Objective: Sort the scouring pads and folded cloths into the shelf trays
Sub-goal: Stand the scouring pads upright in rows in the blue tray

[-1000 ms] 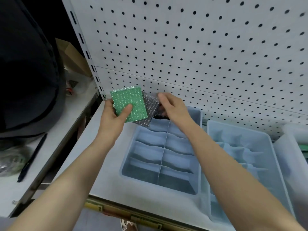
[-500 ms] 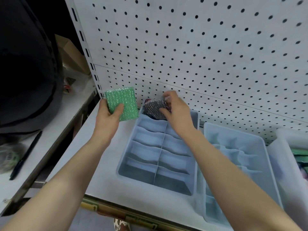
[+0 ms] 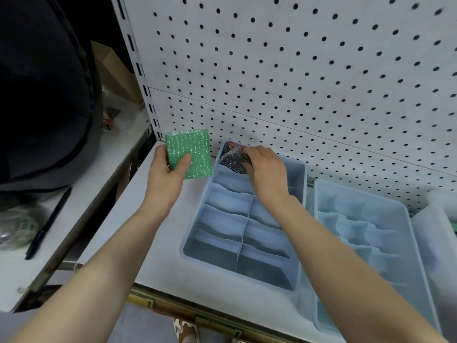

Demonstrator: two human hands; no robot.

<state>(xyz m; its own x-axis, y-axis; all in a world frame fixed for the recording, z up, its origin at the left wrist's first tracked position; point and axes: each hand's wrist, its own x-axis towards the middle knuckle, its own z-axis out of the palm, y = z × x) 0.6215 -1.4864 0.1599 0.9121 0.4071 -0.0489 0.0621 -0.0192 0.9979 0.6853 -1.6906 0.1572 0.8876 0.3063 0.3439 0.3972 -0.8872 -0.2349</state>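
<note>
My left hand (image 3: 166, 175) grips a glittery green scouring pad (image 3: 189, 153), held upright just left of the blue divided tray (image 3: 197, 235). My right hand (image 3: 265, 167) presses a dark silvery scouring pad (image 3: 232, 160) into the tray's far-left compartment, fingers closed on its top edge. A bit of red shows behind that pad in the same compartment. The tray's other compartments look empty.
A second, paler blue divided tray (image 3: 405, 216) lies to the right on the white shelf (image 3: 138, 219). A translucent bin (image 3: 442, 233) stands at the far right. The pegboard wall (image 3: 296, 82) rises behind. A black pen (image 3: 48, 224) lies on the left bench.
My right hand has lowered the dark pad from beside the green one into the tray's far-left compartment. My left hand has drifted slightly left, holding the green pad.
</note>
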